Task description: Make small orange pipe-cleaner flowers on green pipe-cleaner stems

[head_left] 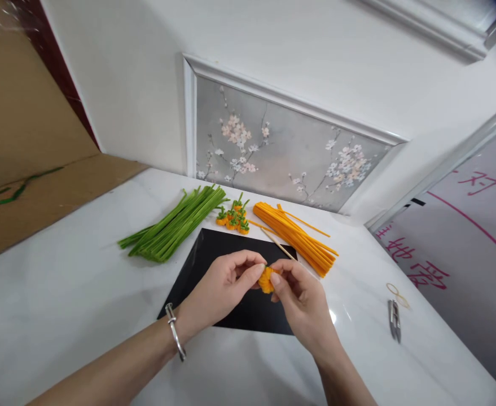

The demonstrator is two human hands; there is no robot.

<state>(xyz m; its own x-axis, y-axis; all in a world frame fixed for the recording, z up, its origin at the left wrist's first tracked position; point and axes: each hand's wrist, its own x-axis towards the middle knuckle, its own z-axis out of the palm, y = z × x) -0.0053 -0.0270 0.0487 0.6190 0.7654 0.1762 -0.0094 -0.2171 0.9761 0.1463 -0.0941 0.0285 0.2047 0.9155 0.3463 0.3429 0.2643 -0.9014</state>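
Between my two hands is a small orange pipe-cleaner pumpkin (267,280), a bit of green showing at its top. My left hand (235,280) pinches it from the left with thumb and forefinger. From the right, the thumb and fingers of my right hand (299,293) press on it too. Both hands are above a black mat (214,248). Behind the mat stands a cluster of finished-looking orange pumpkins (232,219) with green curled tops. A bundle of green pipe cleaners (175,225) lies to their left, and a bundle of orange pipe cleaners (298,237) to their right.
A thin wooden stick (279,244) rests at the mat's back right edge. Thread snips (394,321) and a gold-coloured ring-shaped item (397,294) lie on the white table (104,316) at right. The wall with a framed flower panel (290,141) rises behind; cardboard (40,197) is at left.
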